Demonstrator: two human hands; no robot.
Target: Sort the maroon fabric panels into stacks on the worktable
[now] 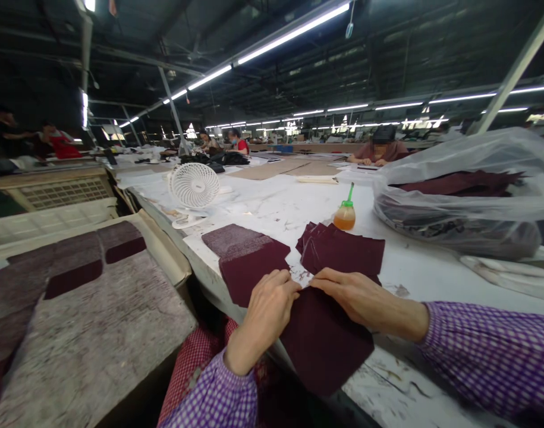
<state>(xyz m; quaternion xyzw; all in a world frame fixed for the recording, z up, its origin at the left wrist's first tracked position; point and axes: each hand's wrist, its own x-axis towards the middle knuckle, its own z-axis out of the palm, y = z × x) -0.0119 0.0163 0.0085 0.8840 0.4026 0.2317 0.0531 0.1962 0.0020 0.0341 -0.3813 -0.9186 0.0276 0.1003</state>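
Observation:
A flat maroon piece of fabric or leather [327, 345] lies at the table's near edge and partly overhangs it. At its upper corner, my left hand [269, 303] pinches the edge with fingers closed. Close by on the same edge, the fingertips of my right hand [347, 294] press together, its palm over the piece. Just beyond my left hand rests a maroon piece with a whitish coated half [249, 255]. A fanned stack of maroon pieces [347, 249] sits beyond my right hand. Behind that stack stands a round bottle of amber liquid with a green spout [345, 215].
A white fan [194, 185] stands on the white table [272, 199]. At right is a clear plastic bag [459, 220] with maroon material inside. To the left, a lower worn board [120, 309] carries more maroon pieces. A co-worker [381, 148] sits across the table.

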